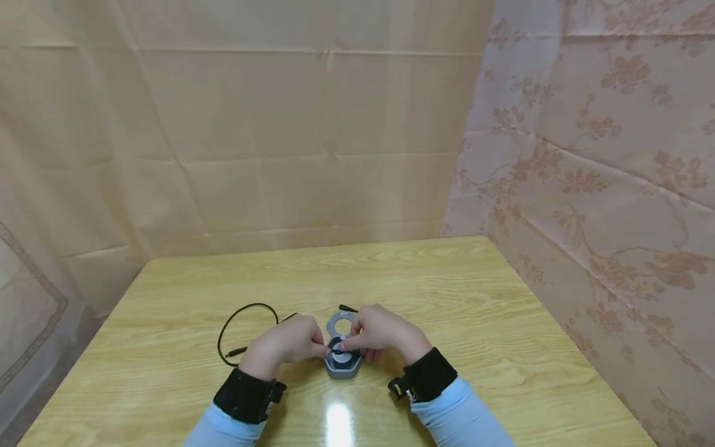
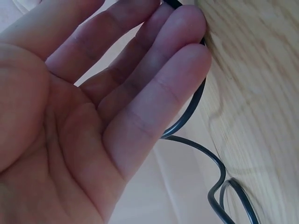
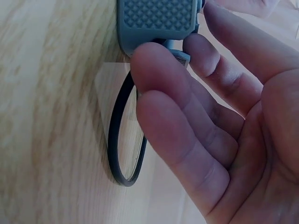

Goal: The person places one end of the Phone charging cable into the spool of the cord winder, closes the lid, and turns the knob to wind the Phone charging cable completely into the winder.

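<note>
The open grey case (image 1: 342, 374), long axis pointing forward, lies between left hand (image 1: 286, 343) and right hand (image 1: 385, 334), fingers curled, grip unclear.

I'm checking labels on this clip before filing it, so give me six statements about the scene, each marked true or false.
1. The left hand and the right hand are both at the grey case. True.
2. The grey case is closed up. False: its ring-shaped lid is open.
3. In the head view, a loop of black cable lies left of the grey case. True.
4. The clothing in view is red. False: the sleeves are light blue.
5. Each wrist wears a black band. True.
6. All the hanging cloth is plain. False: the floral cloth, right in the head view, is patterned.
</note>
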A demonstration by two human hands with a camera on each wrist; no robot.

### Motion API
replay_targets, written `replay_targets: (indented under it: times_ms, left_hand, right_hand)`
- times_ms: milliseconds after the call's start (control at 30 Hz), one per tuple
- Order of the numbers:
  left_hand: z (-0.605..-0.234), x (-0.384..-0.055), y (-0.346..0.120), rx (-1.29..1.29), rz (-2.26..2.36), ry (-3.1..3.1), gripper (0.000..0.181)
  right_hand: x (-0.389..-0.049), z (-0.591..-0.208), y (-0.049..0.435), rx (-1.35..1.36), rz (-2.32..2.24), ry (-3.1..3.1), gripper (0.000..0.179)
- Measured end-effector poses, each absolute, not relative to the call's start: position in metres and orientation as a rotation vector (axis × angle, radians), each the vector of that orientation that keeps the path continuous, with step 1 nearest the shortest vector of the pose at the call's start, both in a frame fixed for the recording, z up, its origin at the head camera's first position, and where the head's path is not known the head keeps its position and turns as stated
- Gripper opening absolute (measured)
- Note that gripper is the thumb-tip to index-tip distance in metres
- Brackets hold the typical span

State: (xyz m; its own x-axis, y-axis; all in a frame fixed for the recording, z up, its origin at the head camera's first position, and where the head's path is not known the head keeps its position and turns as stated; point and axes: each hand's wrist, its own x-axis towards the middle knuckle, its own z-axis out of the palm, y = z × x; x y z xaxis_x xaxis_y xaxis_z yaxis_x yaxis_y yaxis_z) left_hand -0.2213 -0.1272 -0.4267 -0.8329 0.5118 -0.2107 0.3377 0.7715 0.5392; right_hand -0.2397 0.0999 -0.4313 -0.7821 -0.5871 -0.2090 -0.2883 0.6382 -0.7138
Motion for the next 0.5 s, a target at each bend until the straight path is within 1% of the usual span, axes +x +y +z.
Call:
replay_targets:
  times_ms: [233, 500]
  left_hand:
    - [-0.4249, -0.2223, -0.1265, 0.62, 0.697, 2.607, 0.024]
    - [-0.4266, -0.222, -0.1268, 0.638, 0.718, 2.617, 0.028]
  right_hand:
    - [-0.2398, -0.4318, 0.0978, -0.651, -0.945, 2.448, 0.029]
    - [-0.2382, -0.4306, 0.0966, -0.625, -0.945, 2.451, 0.027]
